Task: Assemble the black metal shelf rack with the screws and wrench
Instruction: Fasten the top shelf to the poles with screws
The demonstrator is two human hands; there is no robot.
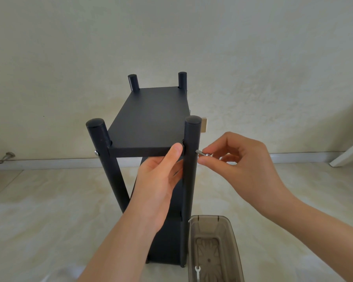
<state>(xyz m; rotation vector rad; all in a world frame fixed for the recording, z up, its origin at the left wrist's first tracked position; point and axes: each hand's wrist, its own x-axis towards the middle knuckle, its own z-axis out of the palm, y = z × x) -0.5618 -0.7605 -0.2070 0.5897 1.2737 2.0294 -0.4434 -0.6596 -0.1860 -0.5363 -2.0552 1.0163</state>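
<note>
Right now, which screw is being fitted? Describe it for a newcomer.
Find the black metal shelf rack and its near right round post. Level with the top shelf, a short silver screw juts from that post's right side, pinched by the right hand. The seated screw head on the near left post sits flush and untouched.

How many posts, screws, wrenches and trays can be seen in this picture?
Posts: 4
Screws: 2
Wrench: 1
Tray: 1
Total: 8
</note>
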